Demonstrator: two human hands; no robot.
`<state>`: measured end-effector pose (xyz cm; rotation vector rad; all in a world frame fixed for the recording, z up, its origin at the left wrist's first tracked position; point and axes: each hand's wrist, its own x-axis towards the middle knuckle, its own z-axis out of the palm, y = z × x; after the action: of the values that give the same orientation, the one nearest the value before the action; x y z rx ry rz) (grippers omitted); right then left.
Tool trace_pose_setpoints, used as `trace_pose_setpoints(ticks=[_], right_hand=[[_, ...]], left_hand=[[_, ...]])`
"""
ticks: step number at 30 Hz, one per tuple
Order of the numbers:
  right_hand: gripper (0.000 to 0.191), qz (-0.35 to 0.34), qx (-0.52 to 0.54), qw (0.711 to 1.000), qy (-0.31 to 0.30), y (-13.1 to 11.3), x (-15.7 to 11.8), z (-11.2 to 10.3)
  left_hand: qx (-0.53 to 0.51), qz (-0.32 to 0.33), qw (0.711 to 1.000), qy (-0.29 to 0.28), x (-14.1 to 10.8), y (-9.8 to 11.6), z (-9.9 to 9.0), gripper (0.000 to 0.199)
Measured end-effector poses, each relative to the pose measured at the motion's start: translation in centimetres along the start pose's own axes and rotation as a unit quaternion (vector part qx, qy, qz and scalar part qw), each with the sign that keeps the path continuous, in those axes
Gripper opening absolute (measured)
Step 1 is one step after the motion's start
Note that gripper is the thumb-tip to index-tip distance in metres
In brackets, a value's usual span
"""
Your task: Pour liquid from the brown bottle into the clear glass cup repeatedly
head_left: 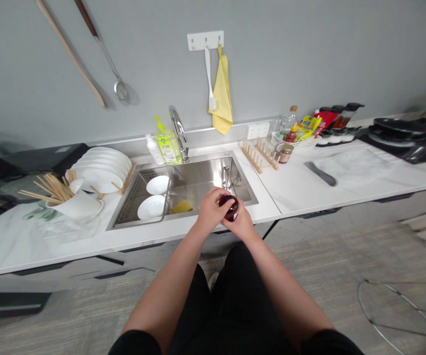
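Observation:
A small dark red, round jar-like container is held between my two hands, over the front edge of the sink. My left hand is closed around its left side, with the thumb across its dark top. From the right and below, my right hand wraps it. What lies inside it cannot be made out. Beyond my hands is the sink basin, with a yellow sponge on its floor and two white bowls in a wire basket at its left.
A chrome faucet and soap bottles stand behind the sink. White plates and a chopstick holder are to the left. On the right are a wooden rack, a lidded jar, a dark utensil and a condiment basket.

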<state>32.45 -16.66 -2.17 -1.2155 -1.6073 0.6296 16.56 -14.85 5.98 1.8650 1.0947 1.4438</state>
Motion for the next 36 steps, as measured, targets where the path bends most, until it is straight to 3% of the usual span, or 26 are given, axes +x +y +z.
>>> trace_pose_setpoints(ticks=[2, 5, 8, 10, 15, 19, 22, 25, 28, 31, 36], right_hand=[[0.085, -0.001, 0.006, 1.000, -0.004, -0.1, 0.0, -0.1], [0.086, 0.001, 0.003, 1.000, -0.005, -0.2, 0.0, -0.2], [0.084, 0.001, -0.004, 1.000, -0.002, 0.0, 0.0, -0.1], [0.085, 0.002, -0.001, 1.000, -0.001, 0.1, 0.0, -0.1], [0.086, -0.006, 0.006, 1.000, -0.002, 0.3, 0.0, -0.1], [0.085, -0.001, 0.005, 1.000, -0.001, 0.2, -0.1, -0.1], [0.085, 0.000, 0.001, 1.000, -0.002, 0.2, -0.1, -0.2], [0.084, -0.003, -0.001, 1.000, -0.003, 0.3, -0.1, -0.2], [0.084, -0.002, 0.006, 1.000, -0.006, 0.4, -0.2, -0.2], [0.085, 0.005, 0.012, 1.000, -0.016, 0.3, -0.2, -0.4], [0.088, -0.011, 0.010, 1.000, -0.009, 0.4, -0.2, -0.3]], left_hand=[[-0.044, -0.005, 0.998, -0.033, -0.1, -0.3, -0.1, 0.026], [-0.042, 0.041, 0.995, -0.087, -0.1, -0.3, -0.2, 0.034], [0.011, 0.053, 0.998, -0.031, 0.1, -0.3, 0.1, 0.036], [-0.019, 0.034, 0.999, -0.002, 0.1, -0.8, 0.2, 0.035], [-0.167, -0.001, 0.985, -0.040, -0.2, -2.2, -0.1, 0.039], [-0.085, -0.027, 0.996, -0.026, -0.3, -1.7, -0.1, 0.044], [-0.093, -0.036, 0.993, -0.062, -0.1, -1.2, -0.5, 0.031], [-0.097, -0.033, 0.991, -0.084, -0.2, -1.1, -0.6, 0.032], [-0.037, -0.042, 0.998, -0.030, -0.7, -1.4, 0.5, 0.039], [-0.020, -0.055, 0.998, 0.015, -1.1, -1.6, 1.5, 0.033], [-0.060, -0.037, 0.996, -0.050, -0.7, -1.4, 1.1, 0.048]])
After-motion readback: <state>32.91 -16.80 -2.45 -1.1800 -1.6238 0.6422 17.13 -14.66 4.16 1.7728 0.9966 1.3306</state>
